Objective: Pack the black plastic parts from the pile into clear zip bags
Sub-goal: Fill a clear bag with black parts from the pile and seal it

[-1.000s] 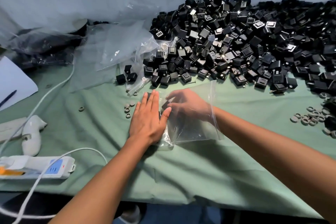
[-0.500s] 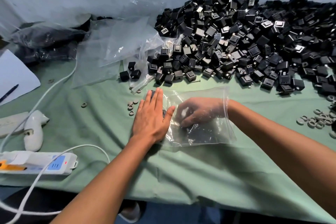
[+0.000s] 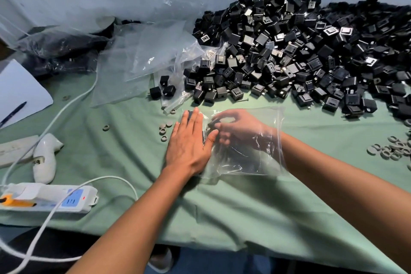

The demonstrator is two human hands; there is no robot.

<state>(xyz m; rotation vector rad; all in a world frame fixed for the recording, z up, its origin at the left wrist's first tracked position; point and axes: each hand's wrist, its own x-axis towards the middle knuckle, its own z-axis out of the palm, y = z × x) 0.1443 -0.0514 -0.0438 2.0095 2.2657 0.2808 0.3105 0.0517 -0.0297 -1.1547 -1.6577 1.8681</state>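
Head view: left hand (image 3: 189, 144) flat, fingers straight, pressing zip bag (image 3: 262, 162) edge;
right hand (image 3: 239, 129): inside bag, fingers curled, pinching black part (image 3: 213, 123);
pile (image 3: 300, 51): beyond both hands

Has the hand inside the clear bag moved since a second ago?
Cannot tell for the hand: it lies beside the flat left hand throughout. The bag changed: its open end, first raised, now lies flat over the wrist.

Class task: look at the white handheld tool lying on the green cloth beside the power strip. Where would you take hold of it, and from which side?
Grip the white handheld tool round its long rounded body, coming down from above. It lies flat on the green cloth, with its narrower hooked head toward the back. Come from its right side, probably: a white cable runs along its left.
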